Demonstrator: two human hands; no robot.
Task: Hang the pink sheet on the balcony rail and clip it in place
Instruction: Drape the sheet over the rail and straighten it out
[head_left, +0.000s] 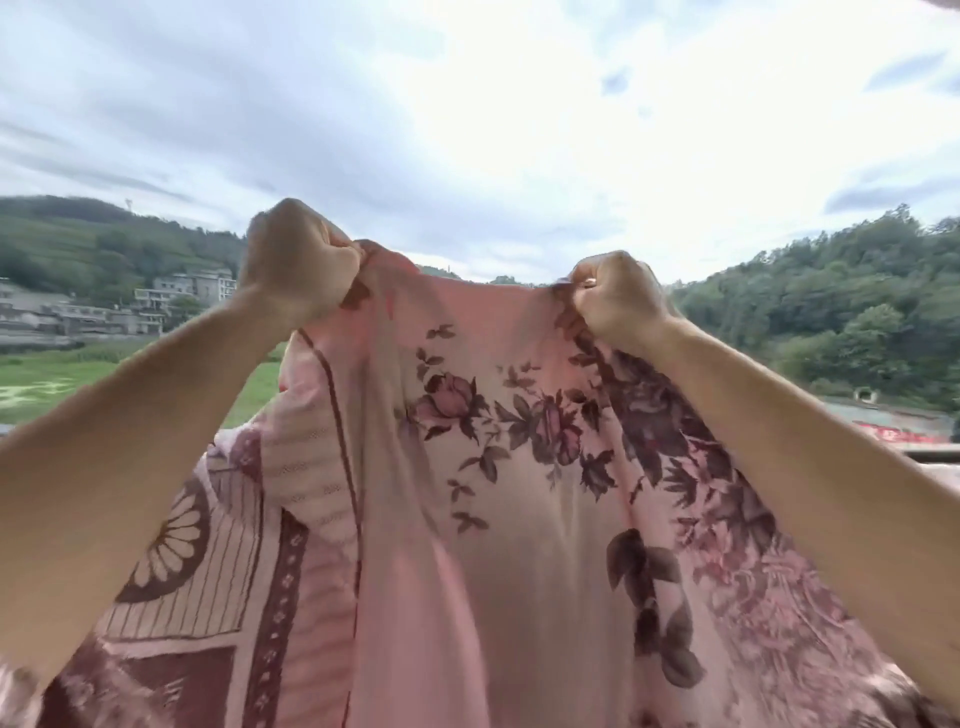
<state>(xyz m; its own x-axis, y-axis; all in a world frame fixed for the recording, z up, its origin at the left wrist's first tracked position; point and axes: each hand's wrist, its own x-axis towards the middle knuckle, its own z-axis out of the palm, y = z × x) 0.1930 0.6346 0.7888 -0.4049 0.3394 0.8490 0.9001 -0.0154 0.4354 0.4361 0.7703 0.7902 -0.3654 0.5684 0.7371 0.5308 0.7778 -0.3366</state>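
The pink sheet (498, 519), printed with dark maroon roses and a patterned border, hangs lifted in front of me and fills the lower middle of the view. My left hand (296, 265) grips its top edge in a fist at the upper left. My right hand (618, 296) grips the same edge about a forearm's length to the right. Both arms are raised and stretched forward, and the cloth sags between the two fists. A short piece of the balcony rail (935, 456) shows at the right edge; the sheet hides the remainder. No clips are in sight.
Beyond the balcony lie green fields (62, 379), grey buildings (156, 306) on the left, wooded hills (831, 312) on the right and a cloudy sky. A wall with red lettering (898, 431) sits low at the right.
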